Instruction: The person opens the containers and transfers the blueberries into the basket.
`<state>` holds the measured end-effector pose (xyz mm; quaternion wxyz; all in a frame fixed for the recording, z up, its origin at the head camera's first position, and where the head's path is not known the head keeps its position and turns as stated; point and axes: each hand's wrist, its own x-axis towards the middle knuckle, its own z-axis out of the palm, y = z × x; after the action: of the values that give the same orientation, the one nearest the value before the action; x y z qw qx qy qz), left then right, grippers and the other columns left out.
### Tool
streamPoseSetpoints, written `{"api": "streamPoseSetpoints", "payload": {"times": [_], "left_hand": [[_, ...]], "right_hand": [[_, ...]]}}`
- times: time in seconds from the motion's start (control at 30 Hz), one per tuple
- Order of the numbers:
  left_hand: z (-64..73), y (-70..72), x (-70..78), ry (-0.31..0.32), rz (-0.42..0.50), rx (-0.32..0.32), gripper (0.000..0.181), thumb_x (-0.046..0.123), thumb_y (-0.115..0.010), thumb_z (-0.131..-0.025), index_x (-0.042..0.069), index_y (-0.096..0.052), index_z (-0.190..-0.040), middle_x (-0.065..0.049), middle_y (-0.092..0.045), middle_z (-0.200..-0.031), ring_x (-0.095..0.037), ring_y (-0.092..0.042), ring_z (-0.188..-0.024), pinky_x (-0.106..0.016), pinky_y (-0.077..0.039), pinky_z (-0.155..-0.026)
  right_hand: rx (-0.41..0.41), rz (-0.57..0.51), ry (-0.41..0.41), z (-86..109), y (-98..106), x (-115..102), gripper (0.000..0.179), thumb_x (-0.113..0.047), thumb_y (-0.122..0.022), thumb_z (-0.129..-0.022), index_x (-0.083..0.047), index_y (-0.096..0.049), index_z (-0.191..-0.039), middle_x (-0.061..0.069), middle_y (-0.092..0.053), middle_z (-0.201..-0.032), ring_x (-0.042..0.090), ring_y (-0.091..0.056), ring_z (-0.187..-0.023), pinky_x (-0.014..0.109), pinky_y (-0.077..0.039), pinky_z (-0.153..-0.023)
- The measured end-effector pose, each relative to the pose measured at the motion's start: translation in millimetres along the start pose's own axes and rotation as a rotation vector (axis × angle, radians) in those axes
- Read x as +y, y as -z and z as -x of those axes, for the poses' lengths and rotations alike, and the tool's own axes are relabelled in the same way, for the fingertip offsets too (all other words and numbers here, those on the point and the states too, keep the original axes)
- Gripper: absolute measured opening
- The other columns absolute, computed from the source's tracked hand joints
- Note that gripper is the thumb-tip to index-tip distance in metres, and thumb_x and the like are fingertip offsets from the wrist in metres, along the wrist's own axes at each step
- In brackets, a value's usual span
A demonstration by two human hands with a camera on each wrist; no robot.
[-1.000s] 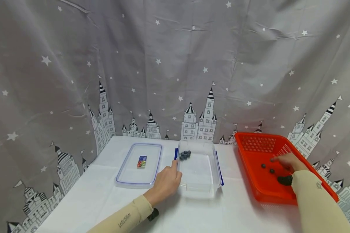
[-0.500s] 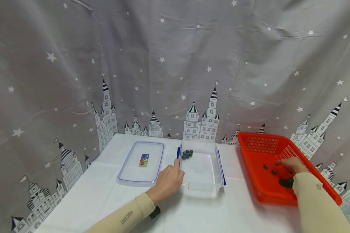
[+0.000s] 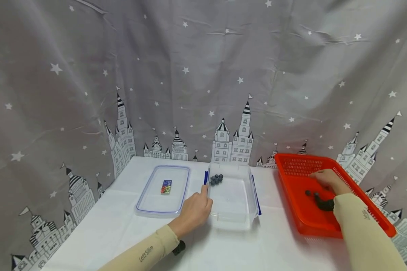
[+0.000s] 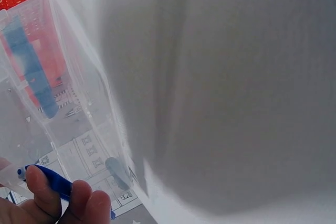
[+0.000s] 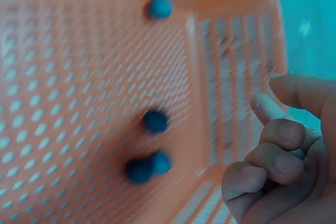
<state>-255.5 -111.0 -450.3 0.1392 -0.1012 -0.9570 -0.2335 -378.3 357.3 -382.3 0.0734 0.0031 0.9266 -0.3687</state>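
My left hand (image 3: 194, 210) grips the left side of a clear plastic food container (image 3: 232, 201), with the fingers on its blue latch (image 4: 59, 183). Several blueberries (image 3: 216, 180) sit clustered in the container's back left corner. My right hand (image 3: 328, 180) is inside a red plastic basket (image 3: 300, 220), near its back. In the right wrist view, its index finger and thumb are extended with a gap between them, while the other fingers are curled; nothing shows in its grasp. Several loose blueberries (image 5: 155, 121) lie on the perforated basket floor, apart from the fingers.
A clear lid (image 3: 149, 199) with a blue seal lies left of the container, a small fruit-picture label (image 3: 166, 187) on it. The white table (image 3: 98, 229) meets a grey curtain (image 3: 196, 75) printed with stars and castles at the back.
The right hand has moved toward the back left of the basket. The left hand stays on the container, and the berries in it look unmoved. The head view shifts slightly.
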Motion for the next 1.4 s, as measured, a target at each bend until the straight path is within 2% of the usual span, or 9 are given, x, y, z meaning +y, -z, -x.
{"api": "streamPoseSetpoints", "payload": {"times": [0.1,0.2,0.33,0.43,0.5,0.6,0.73,1.1,1.4], "left_hand": [[-1.1,1.2,-0.5,-0.005,-0.002,0.005,0.048,0.02,-0.043,-0.097,-0.001,-0.047,-0.14,-0.014,-0.066,-0.075,-0.016,-0.047,-0.053,-0.032,-0.038,-0.048],[-1.8,2.1,-0.9,-0.011,0.001,0.002,0.048,0.019,-0.043,-0.098,-0.002,-0.046,-0.14,-0.011,-0.063,-0.069,-0.016,-0.046,-0.051,-0.031,-0.037,-0.047],[-1.8,2.8,-0.7,-0.022,0.001,-0.002,0.048,0.02,-0.043,-0.098,-0.003,-0.046,-0.14,-0.006,-0.056,-0.061,-0.016,-0.044,-0.049,-0.031,-0.036,-0.046],[-1.2,2.6,-0.6,-0.029,-0.008,0.0,0.046,0.019,-0.043,-0.098,-0.003,-0.046,-0.138,-0.006,-0.055,-0.06,-0.016,-0.044,-0.048,-0.032,-0.036,-0.046],[-0.5,2.1,-0.9,-0.032,-0.015,0.004,0.045,0.019,-0.044,-0.098,-0.003,-0.047,-0.137,-0.007,-0.057,-0.062,-0.016,-0.045,-0.049,-0.032,-0.036,-0.047],[1.2,1.5,-1.8,-0.032,-0.026,0.01,0.047,0.019,-0.044,-0.097,-0.004,-0.047,-0.138,-0.01,-0.061,-0.064,-0.016,-0.046,-0.05,-0.033,-0.037,-0.047],[2.9,1.7,-2.2,-0.023,-0.035,0.01,0.049,0.02,-0.044,-0.097,-0.006,-0.047,-0.139,-0.011,-0.063,-0.066,-0.016,-0.048,-0.05,-0.033,-0.039,-0.048],[-1.0,2.7,0.6,-0.018,0.008,-0.019,0.051,0.021,-0.042,-0.099,-0.005,-0.044,-0.142,-0.007,-0.06,-0.064,-0.015,-0.047,-0.051,-0.032,-0.04,-0.05],[-0.9,5.4,-0.2,-0.036,0.073,-0.037,0.052,0.018,-0.04,-0.099,-0.009,-0.04,-0.144,-0.009,-0.06,-0.065,-0.016,-0.05,-0.054,-0.031,-0.04,-0.052]], "right_hand": [[0.002,0.026,0.093,-3.3,-5.3,-22.2,0.047,-0.02,-0.057,-0.097,0.019,-0.059,-0.123,-0.004,-0.047,-0.062,0.012,-0.045,-0.05,0.028,-0.043,-0.052],[0.015,0.075,0.165,-6.4,-10.3,-43.1,0.046,-0.023,-0.057,-0.098,0.017,-0.061,-0.12,0.002,-0.051,-0.064,0.014,-0.046,-0.051,0.03,-0.044,-0.053],[0.009,0.117,0.233,-7.8,-17.1,-71.9,0.047,-0.028,-0.058,-0.098,0.012,-0.065,-0.121,0.026,-0.066,-0.104,0.034,-0.06,-0.089,0.047,-0.052,-0.083],[-0.019,0.115,0.252,-8.1,-23.7,-91.8,0.05,-0.03,-0.056,-0.1,0.011,-0.062,-0.127,0.032,-0.057,-0.132,0.042,-0.052,-0.115,0.056,-0.044,-0.101],[-0.035,0.09,0.238,-8.4,-29.7,-103.6,0.05,-0.031,-0.056,-0.101,0.009,-0.062,-0.13,0.028,-0.058,-0.127,0.039,-0.055,-0.106,0.052,-0.047,-0.097],[-0.064,0.045,0.209,-9.7,-39.8,-119.9,0.05,-0.032,-0.057,-0.101,0.007,-0.06,-0.133,0.013,-0.061,-0.09,0.027,-0.051,-0.076,0.04,-0.048,-0.077],[-0.102,0.014,0.209,-12.8,-51.3,-137.3,0.051,-0.032,-0.058,-0.101,0.005,-0.058,-0.136,-0.003,-0.037,-0.059,0.018,-0.037,-0.052,0.037,-0.042,-0.061],[-0.137,-0.067,0.245,-27.4,-80.8,-170.0,0.042,-0.027,-0.058,-0.101,0.004,-0.064,-0.13,-0.003,-0.04,-0.062,0.015,-0.04,-0.053,0.026,-0.038,-0.053],[-0.213,-0.297,0.19,-39.6,-121.7,-191.0,0.032,-0.023,-0.061,-0.099,0.001,-0.066,-0.121,-0.002,-0.036,-0.063,0.014,-0.038,-0.059,0.026,-0.04,-0.06]]}}
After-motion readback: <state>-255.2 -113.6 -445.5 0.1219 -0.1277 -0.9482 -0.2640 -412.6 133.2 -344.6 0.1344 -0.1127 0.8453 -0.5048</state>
